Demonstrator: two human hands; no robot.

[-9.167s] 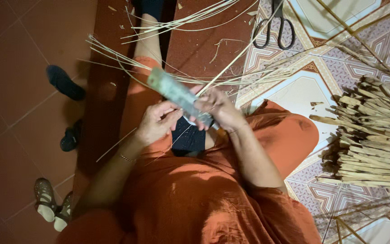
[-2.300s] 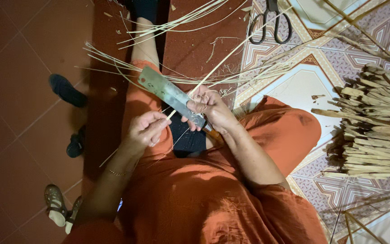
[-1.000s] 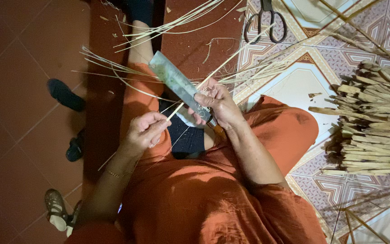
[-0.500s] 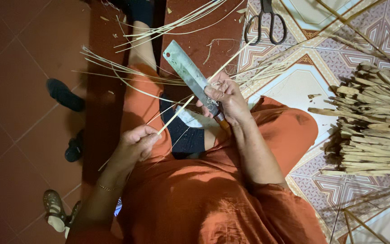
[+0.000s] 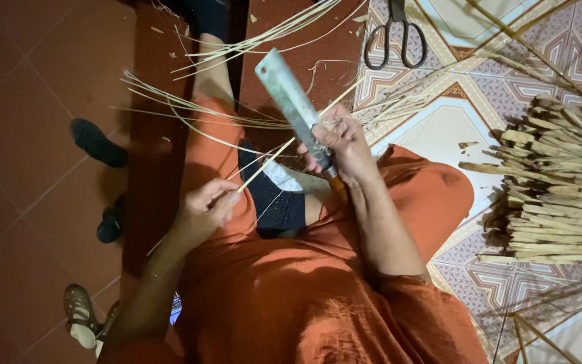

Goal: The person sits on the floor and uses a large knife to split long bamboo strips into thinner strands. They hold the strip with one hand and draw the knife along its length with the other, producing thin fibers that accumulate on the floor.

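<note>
Head view — right hand (image 5: 341, 145) gripping cleaver (image 5: 294, 108), left hand (image 5: 207, 205) pinching strip (image 5: 284, 148)

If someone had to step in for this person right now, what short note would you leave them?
Left hand: pinches the near end of a thin strip.
Right hand: grips a cleaver by its handle, blade angled up and away, against the strip.
Things: the strip runs across the lap. Loose strips lie over the leg and floor. A pile of thicker sticks sits on the right. Scissors lie on the floor ahead.
Done: many thin strips already lie loose.
Left: the held strip is between the hands; the stick pile looks large.
</note>
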